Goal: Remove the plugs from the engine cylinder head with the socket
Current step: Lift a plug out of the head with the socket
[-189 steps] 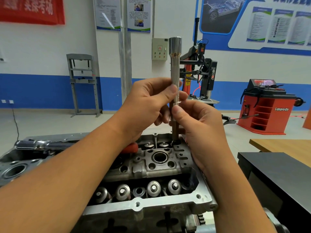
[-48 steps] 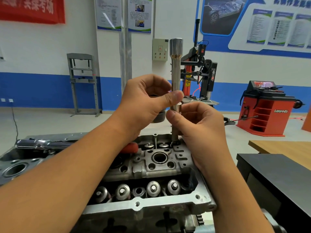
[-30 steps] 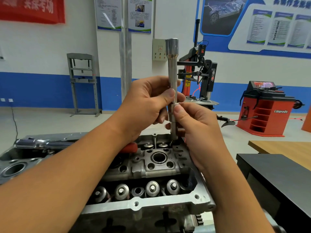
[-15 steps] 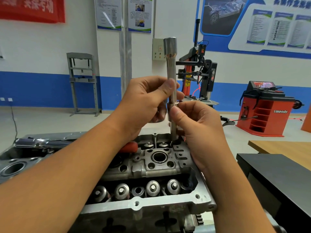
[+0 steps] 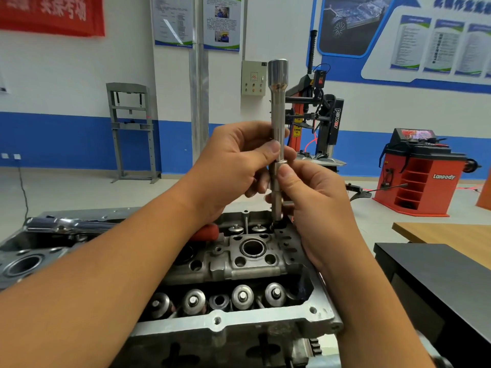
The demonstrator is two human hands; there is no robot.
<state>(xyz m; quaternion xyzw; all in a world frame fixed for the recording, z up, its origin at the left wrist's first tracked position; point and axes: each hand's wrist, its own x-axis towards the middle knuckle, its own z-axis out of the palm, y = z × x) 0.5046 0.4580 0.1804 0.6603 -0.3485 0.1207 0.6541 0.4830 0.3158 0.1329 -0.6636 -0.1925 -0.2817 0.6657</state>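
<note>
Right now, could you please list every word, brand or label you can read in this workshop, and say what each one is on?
"Lanpody": on the red machine at right.
"power": running vertically on the black tyre changer.
Red banner, top left: large characters, blurred and cut off, not readable.
Wall posters and blue display boards: print too small to read.

One socket (image 5: 277, 107); one cylinder head (image 5: 239, 261); two hands, left (image 5: 233, 166), right (image 5: 316, 203); four near valve caps (image 5: 242, 296), two far (image 5: 259, 228)
</note>
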